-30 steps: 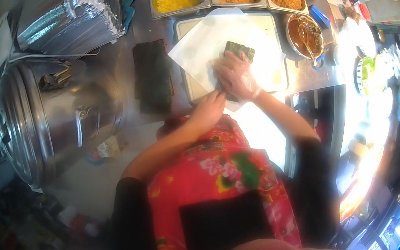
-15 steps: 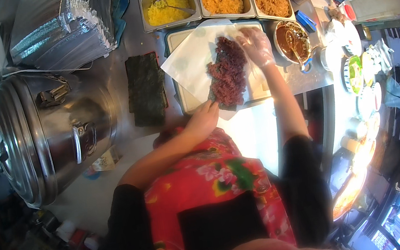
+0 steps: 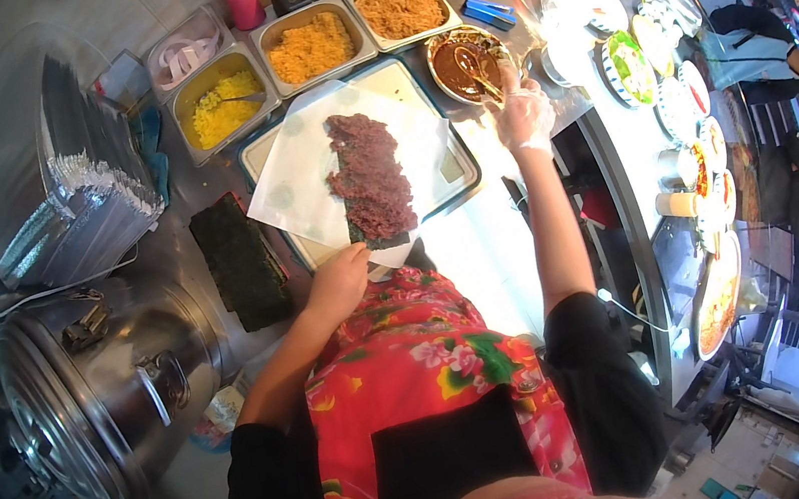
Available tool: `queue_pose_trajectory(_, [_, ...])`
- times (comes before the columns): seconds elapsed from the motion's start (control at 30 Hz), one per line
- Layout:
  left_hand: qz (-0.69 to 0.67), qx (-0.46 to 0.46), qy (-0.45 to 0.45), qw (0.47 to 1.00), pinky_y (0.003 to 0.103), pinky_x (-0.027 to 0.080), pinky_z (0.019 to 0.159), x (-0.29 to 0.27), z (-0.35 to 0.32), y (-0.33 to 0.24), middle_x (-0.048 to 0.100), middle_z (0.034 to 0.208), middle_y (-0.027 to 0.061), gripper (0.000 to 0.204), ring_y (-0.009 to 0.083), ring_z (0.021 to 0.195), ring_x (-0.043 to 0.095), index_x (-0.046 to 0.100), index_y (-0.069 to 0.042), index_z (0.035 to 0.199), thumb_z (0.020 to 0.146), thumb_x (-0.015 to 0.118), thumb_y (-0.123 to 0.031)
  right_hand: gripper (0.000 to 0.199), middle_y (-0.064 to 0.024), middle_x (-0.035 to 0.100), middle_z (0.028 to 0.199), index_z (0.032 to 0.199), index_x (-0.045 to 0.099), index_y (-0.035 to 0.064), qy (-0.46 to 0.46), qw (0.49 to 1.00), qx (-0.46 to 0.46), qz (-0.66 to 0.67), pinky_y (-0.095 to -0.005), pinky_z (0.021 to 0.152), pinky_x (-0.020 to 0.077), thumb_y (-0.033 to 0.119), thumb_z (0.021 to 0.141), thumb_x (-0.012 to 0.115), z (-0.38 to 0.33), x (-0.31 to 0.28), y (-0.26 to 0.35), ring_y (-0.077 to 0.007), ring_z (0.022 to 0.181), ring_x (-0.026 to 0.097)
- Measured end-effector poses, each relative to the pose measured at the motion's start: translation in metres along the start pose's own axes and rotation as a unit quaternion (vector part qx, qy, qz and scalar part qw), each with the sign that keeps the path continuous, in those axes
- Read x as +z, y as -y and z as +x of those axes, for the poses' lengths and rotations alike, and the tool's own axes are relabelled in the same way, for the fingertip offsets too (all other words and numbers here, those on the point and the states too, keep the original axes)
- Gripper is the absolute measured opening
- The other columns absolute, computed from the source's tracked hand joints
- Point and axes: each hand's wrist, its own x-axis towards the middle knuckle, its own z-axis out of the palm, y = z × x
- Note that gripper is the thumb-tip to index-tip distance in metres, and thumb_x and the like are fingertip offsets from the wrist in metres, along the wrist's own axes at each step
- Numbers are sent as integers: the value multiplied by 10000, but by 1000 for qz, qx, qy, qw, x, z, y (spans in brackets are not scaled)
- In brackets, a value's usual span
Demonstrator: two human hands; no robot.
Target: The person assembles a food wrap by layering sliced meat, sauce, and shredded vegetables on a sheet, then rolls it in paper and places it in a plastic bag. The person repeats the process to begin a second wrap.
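Note:
Purple rice (image 3: 369,173) is spread in a long band over a dark seaweed sheet (image 3: 381,243), its near end showing. Beneath lies white paper (image 3: 293,168), set askew on a pale, dark-rimmed board (image 3: 459,169). My bare left hand (image 3: 341,282) pinches the near left corner of the seaweed. At the steel pot of brown sauce (image 3: 455,58), my right hand (image 3: 521,114), in a clear plastic glove, has its fingers stretched out around the handle end of a spoon (image 3: 489,86). The spoon's bowl rests in the sauce.
Stacked seaweed sheets (image 3: 242,260) lie left of the board, near a big steel pot (image 3: 122,367) and foil bags (image 3: 74,191). Behind are steel pans of yellow bits (image 3: 225,111), orange shreds (image 3: 307,48) and brown floss (image 3: 398,7). A blue stapler-like object (image 3: 490,13) sits beyond the sauce.
My right hand has left the rice's far end and moved right to the sauce pot. My left hand stays at the near edge. The whole view has shifted and turned.

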Motion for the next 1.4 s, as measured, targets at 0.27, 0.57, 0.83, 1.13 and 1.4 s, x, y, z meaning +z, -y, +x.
queue_pose_trajectory(0.27, [44,-60,-43,996,435,528,842,9,19,-67,668,1090,175,214,382,974,645,649,14,1081,878,595,-31,373,-225,700,840,905,671,-18,139,909,52,388,-458,726,497,338,954,574,73,73,-70,-376,785,672])
queue_pose_trajectory(0.57, [40,-120,-46,991,432,511,846,64,16,-140,649,1118,148,234,363,994,628,633,-23,1117,886,604,-52,290,-206,710,869,1163,652,-29,29,940,-233,249,-425,749,540,141,952,551,57,66,-89,-341,803,688])
queue_pose_trajectory(0.83, [41,-112,-49,992,443,508,828,65,16,-149,650,1113,129,213,363,991,623,633,-38,1109,906,577,-70,424,-17,567,659,799,646,8,201,840,97,495,-316,589,383,392,969,592,32,64,-132,-115,613,477])
queue_pose_trajectory(1.13, [54,-58,-56,995,426,515,825,59,8,-132,670,1120,116,222,344,971,638,663,-29,1090,884,595,-74,359,19,587,718,1173,729,37,239,817,20,524,-247,578,375,309,1006,565,-19,30,-87,-62,643,477])
queue_pose_trajectory(1.4, [64,4,-81,995,430,516,753,65,-9,-106,641,1018,99,200,323,896,645,635,-44,1043,851,588,-73,229,-271,659,852,1093,707,36,117,920,-261,267,-493,698,512,69,905,580,-76,43,40,-429,800,646])
